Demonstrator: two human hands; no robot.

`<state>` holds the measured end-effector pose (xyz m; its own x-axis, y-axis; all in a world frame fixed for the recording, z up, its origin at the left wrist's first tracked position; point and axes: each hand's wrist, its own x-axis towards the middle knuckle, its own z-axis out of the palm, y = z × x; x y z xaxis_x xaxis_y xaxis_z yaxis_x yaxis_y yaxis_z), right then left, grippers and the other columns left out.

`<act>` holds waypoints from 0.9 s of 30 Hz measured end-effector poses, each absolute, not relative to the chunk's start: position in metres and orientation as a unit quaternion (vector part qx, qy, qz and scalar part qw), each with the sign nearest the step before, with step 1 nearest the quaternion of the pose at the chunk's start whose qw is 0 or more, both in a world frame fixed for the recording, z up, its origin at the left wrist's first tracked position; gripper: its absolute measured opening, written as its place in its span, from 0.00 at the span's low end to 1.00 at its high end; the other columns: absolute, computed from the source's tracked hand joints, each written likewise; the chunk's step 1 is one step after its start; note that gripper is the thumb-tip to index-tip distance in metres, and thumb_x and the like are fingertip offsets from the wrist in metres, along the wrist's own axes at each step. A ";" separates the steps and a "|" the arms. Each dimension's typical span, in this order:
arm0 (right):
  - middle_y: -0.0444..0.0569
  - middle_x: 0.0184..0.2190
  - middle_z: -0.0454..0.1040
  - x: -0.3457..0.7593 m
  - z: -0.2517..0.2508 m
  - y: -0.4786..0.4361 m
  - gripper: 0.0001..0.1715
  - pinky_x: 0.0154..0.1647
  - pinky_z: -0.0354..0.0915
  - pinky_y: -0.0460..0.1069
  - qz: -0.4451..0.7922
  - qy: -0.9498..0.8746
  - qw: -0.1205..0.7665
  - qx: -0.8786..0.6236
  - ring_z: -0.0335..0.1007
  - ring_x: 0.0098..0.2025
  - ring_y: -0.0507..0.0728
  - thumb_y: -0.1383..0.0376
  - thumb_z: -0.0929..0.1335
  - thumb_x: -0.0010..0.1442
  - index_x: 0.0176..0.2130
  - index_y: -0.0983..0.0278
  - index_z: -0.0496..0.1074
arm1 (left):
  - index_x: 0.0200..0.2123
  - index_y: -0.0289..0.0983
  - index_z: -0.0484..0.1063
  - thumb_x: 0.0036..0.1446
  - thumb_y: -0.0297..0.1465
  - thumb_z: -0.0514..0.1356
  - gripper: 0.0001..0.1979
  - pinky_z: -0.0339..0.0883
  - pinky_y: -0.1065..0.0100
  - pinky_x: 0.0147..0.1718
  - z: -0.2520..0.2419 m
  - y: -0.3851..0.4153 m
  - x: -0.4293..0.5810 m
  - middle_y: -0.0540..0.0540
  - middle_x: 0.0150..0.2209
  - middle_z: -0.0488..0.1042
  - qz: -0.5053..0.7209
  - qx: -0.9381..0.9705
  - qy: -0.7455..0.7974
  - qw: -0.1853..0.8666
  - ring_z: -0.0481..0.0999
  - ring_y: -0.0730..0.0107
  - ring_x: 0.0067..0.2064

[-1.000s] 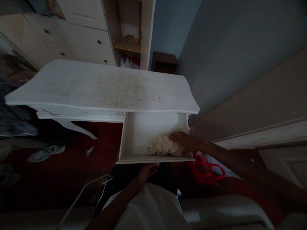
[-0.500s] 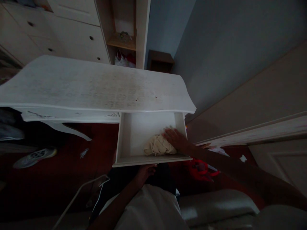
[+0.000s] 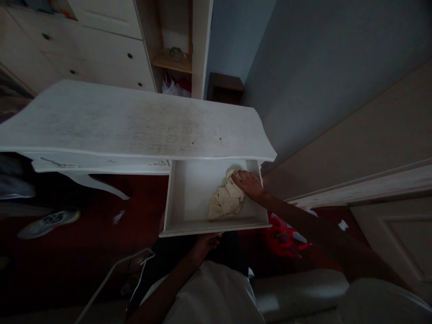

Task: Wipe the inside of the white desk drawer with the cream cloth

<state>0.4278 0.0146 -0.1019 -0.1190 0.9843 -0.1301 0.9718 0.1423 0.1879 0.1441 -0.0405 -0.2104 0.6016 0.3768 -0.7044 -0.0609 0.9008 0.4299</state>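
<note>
An open drawer (image 3: pixel 189 198) hangs out from under a white desk (image 3: pixel 135 126), and our right hand (image 3: pixel 249 184) reaches into its far right corner. The palm lies flat on a crumpled cream cloth (image 3: pixel 224 203), with the fingers stretched out over the fabric's upper end and not closed around it. The cloth sits on the drawer's floor in the right half, running from near the front wall back toward the corner, where it touches the hand. The drawer's left half is bare white board.

Our left hand (image 3: pixel 206 240) is just below the drawer's front edge, its fingers curled upward against the underside. In the dim light we cannot tell whether they grip anything there or only rest.

A red bag (image 3: pixel 285 238) lies on the dark floor just right of the drawer's front corner. A shoe (image 3: pixel 47 222) lies well to the drawer's left, beyond the desk's curved leg. Behind the drawer, past the desk, stands a pale cabinet (image 3: pixel 101 54) with round knobs. A pale door (image 3: pixel 371 148) stands to the drawer's right.
</note>
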 end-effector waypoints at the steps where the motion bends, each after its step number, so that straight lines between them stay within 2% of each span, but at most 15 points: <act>1: 0.66 0.60 0.60 0.426 -0.101 0.016 0.30 0.52 0.57 0.67 0.032 0.740 0.111 0.663 0.57 0.57 0.71 0.72 0.53 0.65 0.65 0.64 0.57 | 0.29 0.31 0.76 0.36 0.33 0.71 0.15 0.61 0.73 0.25 -0.212 -0.041 0.144 0.44 0.30 0.78 0.126 0.185 0.430 0.875 0.71 0.75 0.26; 5: 0.66 0.53 0.65 0.413 -0.100 0.011 0.29 0.47 0.63 0.62 0.035 0.685 0.120 0.718 0.62 0.51 0.68 0.71 0.54 0.65 0.64 0.62 0.59 | 0.29 0.31 0.76 0.35 0.33 0.71 0.16 0.61 0.73 0.24 -0.214 -0.041 0.145 0.45 0.28 0.77 0.124 0.181 0.439 0.871 0.71 0.76 0.24; 7: 0.66 0.57 0.63 0.410 -0.103 0.005 0.30 0.48 0.64 0.61 0.015 0.659 0.109 0.744 0.61 0.55 0.69 0.71 0.55 0.65 0.65 0.63 0.56 | 0.29 0.31 0.76 0.34 0.33 0.71 0.16 0.60 0.73 0.24 -0.214 -0.040 0.145 0.45 0.28 0.77 0.120 0.182 0.438 0.872 0.71 0.76 0.24; 9: 0.68 0.63 0.55 0.409 -0.109 -0.002 0.34 0.54 0.62 0.64 -0.019 0.652 0.075 0.754 0.54 0.62 0.71 0.72 0.57 0.62 0.66 0.68 0.52 | 0.29 0.31 0.76 0.35 0.33 0.71 0.15 0.60 0.73 0.24 -0.213 -0.041 0.144 0.45 0.29 0.77 0.120 0.186 0.435 0.873 0.71 0.76 0.24; 11: 0.70 0.66 0.49 0.410 -0.118 -0.006 0.37 0.61 0.54 0.65 -0.066 0.643 0.039 0.762 0.43 0.67 0.71 0.71 0.59 0.59 0.66 0.74 0.50 | 0.30 0.31 0.76 0.37 0.33 0.71 0.15 0.61 0.73 0.24 -0.212 -0.041 0.144 0.45 0.29 0.77 0.121 0.189 0.433 0.873 0.71 0.76 0.25; 13: 0.71 0.65 0.50 0.409 -0.128 -0.008 0.34 0.65 0.49 0.66 -0.114 0.615 0.006 0.780 0.38 0.70 0.70 0.67 0.59 0.61 0.64 0.75 0.53 | 0.31 0.31 0.76 0.39 0.33 0.70 0.15 0.61 0.73 0.25 -0.213 -0.041 0.144 0.44 0.30 0.77 0.122 0.192 0.430 0.874 0.71 0.76 0.25; 15: 0.70 0.65 0.49 0.405 -0.138 -0.007 0.33 0.65 0.49 0.66 -0.143 0.570 -0.028 0.809 0.37 0.70 0.69 0.58 0.58 0.64 0.62 0.73 0.55 | 0.31 0.31 0.76 0.39 0.33 0.70 0.15 0.60 0.74 0.24 -0.213 -0.041 0.144 0.44 0.31 0.77 0.123 0.194 0.425 0.875 0.71 0.76 0.26; 18: 0.71 0.67 0.44 0.399 -0.151 -0.001 0.42 0.65 0.48 0.67 -0.140 0.515 -0.067 0.843 0.35 0.70 0.71 0.45 0.58 0.62 0.62 0.72 0.54 | 0.30 0.32 0.77 0.37 0.35 0.71 0.16 0.60 0.74 0.24 -0.212 -0.041 0.143 0.45 0.30 0.77 0.116 0.206 0.424 0.874 0.71 0.76 0.26; 20: 0.72 0.67 0.42 0.398 -0.157 0.007 0.46 0.65 0.46 0.67 -0.111 0.515 -0.083 0.846 0.33 0.70 0.72 0.44 0.62 0.59 0.62 0.75 0.53 | 0.30 0.32 0.78 0.36 0.37 0.71 0.18 0.60 0.74 0.25 -0.210 -0.040 0.142 0.44 0.31 0.78 0.116 0.225 0.425 0.869 0.71 0.76 0.26; 22: 0.72 0.66 0.45 0.404 -0.160 0.018 0.43 0.66 0.45 0.67 -0.075 0.532 -0.102 0.837 0.35 0.70 0.72 0.47 0.63 0.59 0.61 0.75 0.55 | 0.31 0.32 0.78 0.36 0.39 0.71 0.20 0.60 0.74 0.26 -0.209 -0.040 0.141 0.42 0.33 0.79 0.125 0.250 0.422 0.863 0.71 0.75 0.27; 25: 0.70 0.61 0.57 0.419 -0.162 0.035 0.33 0.65 0.47 0.66 -0.039 0.543 -0.138 0.827 0.46 0.67 0.69 0.55 0.61 0.60 0.58 0.73 0.59 | 0.31 0.32 0.79 0.37 0.42 0.70 0.21 0.59 0.73 0.26 -0.210 -0.041 0.141 0.40 0.35 0.79 0.134 0.275 0.420 0.855 0.71 0.74 0.27; 27: 0.68 0.58 0.62 0.428 -0.160 0.043 0.30 0.65 0.49 0.64 -0.031 0.551 -0.156 0.819 0.52 0.64 0.67 0.58 0.62 0.59 0.56 0.72 0.61 | 0.30 0.32 0.79 0.36 0.44 0.70 0.22 0.58 0.72 0.25 -0.212 -0.041 0.142 0.40 0.33 0.79 0.132 0.278 0.425 0.852 0.70 0.74 0.26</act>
<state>0.4279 0.0431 -0.1597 0.3910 0.9124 0.1212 0.8929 -0.3441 -0.2904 0.1417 -0.0414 -0.2122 0.6045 0.4607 -0.6499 0.0112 0.8108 0.5852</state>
